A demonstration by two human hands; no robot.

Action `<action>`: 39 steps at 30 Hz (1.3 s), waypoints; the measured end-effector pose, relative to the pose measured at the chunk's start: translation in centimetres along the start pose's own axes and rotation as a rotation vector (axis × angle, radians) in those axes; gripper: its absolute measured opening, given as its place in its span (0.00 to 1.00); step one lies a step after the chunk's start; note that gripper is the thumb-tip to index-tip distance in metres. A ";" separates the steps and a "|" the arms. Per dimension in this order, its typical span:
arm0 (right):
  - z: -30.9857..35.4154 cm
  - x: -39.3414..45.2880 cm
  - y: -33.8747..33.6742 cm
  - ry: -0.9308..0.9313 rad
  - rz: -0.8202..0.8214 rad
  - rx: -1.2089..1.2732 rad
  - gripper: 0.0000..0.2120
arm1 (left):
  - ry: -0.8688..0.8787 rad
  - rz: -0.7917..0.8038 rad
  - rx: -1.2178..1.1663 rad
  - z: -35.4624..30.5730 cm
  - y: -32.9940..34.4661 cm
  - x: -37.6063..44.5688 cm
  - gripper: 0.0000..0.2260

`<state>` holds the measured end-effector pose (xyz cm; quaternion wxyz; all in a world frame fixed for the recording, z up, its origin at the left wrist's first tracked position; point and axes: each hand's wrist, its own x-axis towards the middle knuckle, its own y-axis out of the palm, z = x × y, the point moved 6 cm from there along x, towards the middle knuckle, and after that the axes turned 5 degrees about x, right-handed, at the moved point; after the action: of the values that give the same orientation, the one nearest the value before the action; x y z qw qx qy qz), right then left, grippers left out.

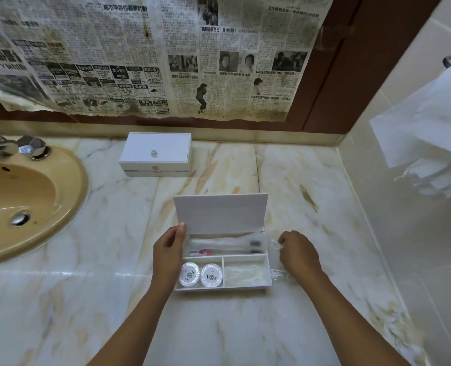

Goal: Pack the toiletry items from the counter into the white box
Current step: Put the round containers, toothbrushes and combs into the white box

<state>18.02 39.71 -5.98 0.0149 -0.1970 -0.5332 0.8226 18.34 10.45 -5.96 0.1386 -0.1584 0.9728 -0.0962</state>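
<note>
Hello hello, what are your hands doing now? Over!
Left hand holds the white box lid up. Right hand pinches a clear packet beside it. Two round soaps inside. Nothing blocking.

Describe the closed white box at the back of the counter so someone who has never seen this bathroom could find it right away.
Start at the tan oval sink set in the marble counter and look just right of its chrome tap. There, against the back edge under the newspaper-covered wall, stands the closed white rectangular box. Unlike the open white compartment box nearer the person, its lid is shut, with a small clear knob on top.
</note>
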 end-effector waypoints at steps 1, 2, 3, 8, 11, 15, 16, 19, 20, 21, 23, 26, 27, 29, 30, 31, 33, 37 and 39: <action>0.0 0.0 0.0 0.000 -0.003 0.002 0.14 | 0.000 0.004 -0.005 0.0 0.0 0.0 0.12; 0.0 0.0 0.0 0.001 -0.006 0.002 0.14 | -0.001 0.005 -0.007 0.0 0.0 0.0 0.12; 0.0 0.0 0.0 0.002 -0.010 0.002 0.13 | 0.000 0.005 -0.008 -0.1 0.0 0.0 0.12; 0.1 0.0 -0.5 0.004 -0.039 0.012 0.09 | -0.001 -0.004 -0.001 0.1 -0.1 0.1 0.12; 0.1 0.1 -1.2 0.001 -0.087 0.048 0.09 | -0.001 -0.004 0.001 0.1 -0.1 0.1 0.12; 0.8 0.0 -3.0 -0.043 -0.176 0.202 0.04 | 0.002 -0.003 -0.003 0.0 -0.1 0.0 0.12; 1.3 0.0 -3.7 -0.065 -0.197 0.238 0.03 | 0.003 -0.003 -0.003 0.0 -0.1 0.0 0.12; 3.2 -0.6 -6.1 -0.127 -0.227 0.342 0.01 | 0.009 -0.002 -0.011 0.0 0.0 0.1 0.12; 4.0 -0.9 -6.8 -0.152 -0.217 0.369 0.02 | 0.011 -0.001 -0.013 0.0 0.0 0.1 0.12; 4.8 -1.2 -7.4 -0.178 -0.193 0.379 0.03 | 0.012 -0.002 -0.014 0.0 0.0 0.1 0.12; 6.5 -2.2 -8.1 -0.229 -0.125 0.357 0.03 | 0.013 -0.001 -0.016 0.2 -0.1 0.1 0.12; 8.6 -3.8 -8.3 -0.295 -0.032 0.295 0.05 | 0.006 0.008 -0.008 0.4 0.0 0.2 0.13; 9.2 -4.3 -8.0 -0.309 0.011 0.261 0.05 | 0.006 0.007 -0.003 0.5 -0.1 0.3 0.13; 10.1 -5.0 -6.6 -0.325 0.102 0.174 0.06 | 0.009 0.003 0.002 0.5 -0.1 0.3 0.13; 10.4 -5.3 -5.7 -0.332 0.143 0.129 0.06 | 0.010 0.002 0.006 0.5 -0.1 0.4 0.14; 10.6 -5.5 -4.6 -0.344 0.178 0.088 0.07 | 0.011 0.000 0.012 0.5 -0.1 0.4 0.14; 10.8 -6.0 -2.1 -0.369 0.234 0.018 0.08 | 0.013 -0.003 0.019 0.5 -0.1 0.3 0.14; 10.8 -6.5 1.3 -0.366 0.295 -0.130 0.10 | 0.014 -0.011 0.017 0.5 -0.1 0.3 0.14; 10.7 -6.6 1.7 -0.360 0.292 -0.198 0.11 | 0.011 -0.011 0.020 0.4 -0.1 0.3 0.14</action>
<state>20.82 28.13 -1.67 -0.2186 -0.1226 -0.5710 0.7818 18.22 10.22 -6.43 0.1345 -0.1617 0.9717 -0.1074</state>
